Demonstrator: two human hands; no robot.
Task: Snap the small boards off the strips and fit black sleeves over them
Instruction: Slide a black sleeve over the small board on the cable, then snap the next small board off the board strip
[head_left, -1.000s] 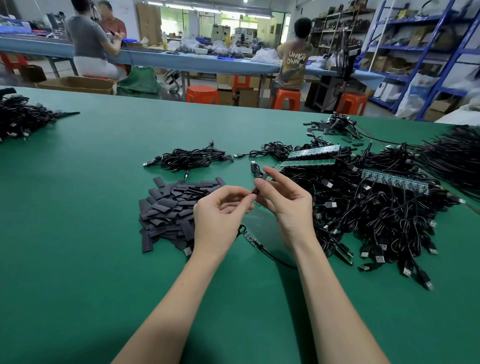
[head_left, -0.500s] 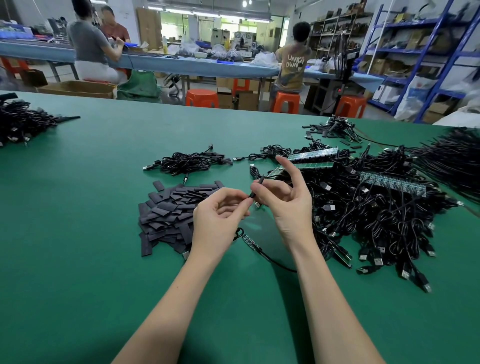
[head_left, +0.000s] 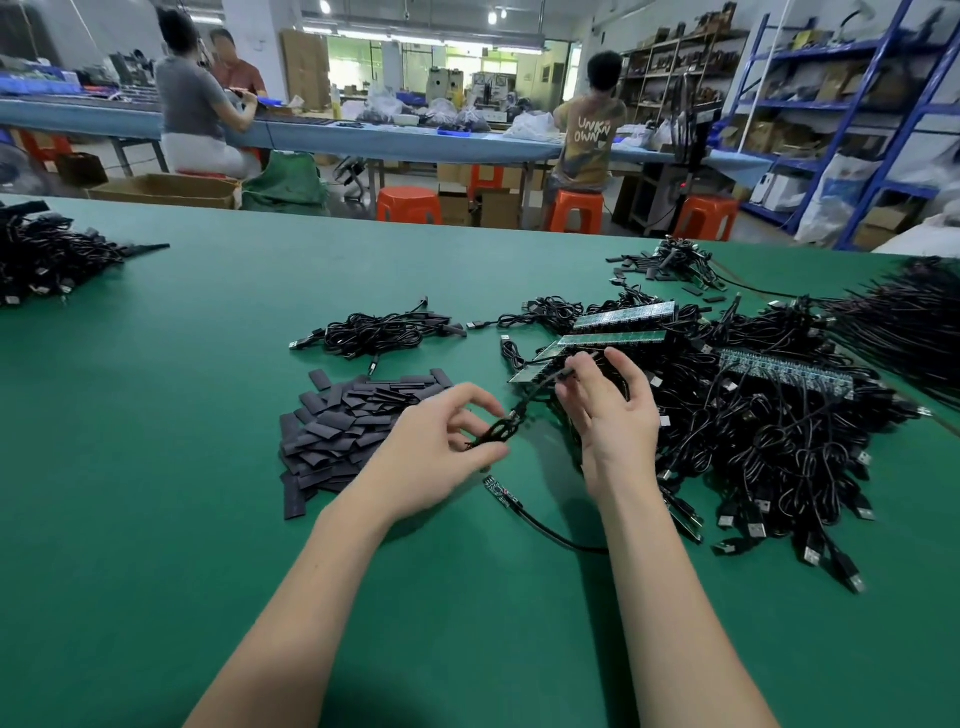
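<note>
- While my two hands worked over the green worktop (head_left: 156, 467), the job looked barely begun rather than near its end.
- My left hand (head_left: 441, 457) had its fingers loosely curled and pinched a small knotted loop of black cable (head_left: 493, 434) between thumb and forefinger.
- My right hand (head_left: 608, 410) pinched the far end of that same cable between thumb and fingertips, the other fingers spread; whether a sleeve already sat on the end, I could not tell.
- One small board (head_left: 500, 489) on its lead lay bare on the worktop just near of my left hand, with no sleeve on it.
- Three green strips (head_left: 618, 339) lay on the far right, resting on the cable heap (head_left: 779, 441), and a bluish strip (head_left: 784, 371) lay further right; all seemed to keep their rows of boards unsnapped.
- A heap of black sleeves (head_left: 353, 421) sat to the left of my left hand, large and little used by my reckoning.
- A small bundle of cables (head_left: 379, 332) lay far of the sleeves, perhaps finished pieces, though I could not be sure.
- Most of the snapping and sleeving, I judged, was left to do.
</note>
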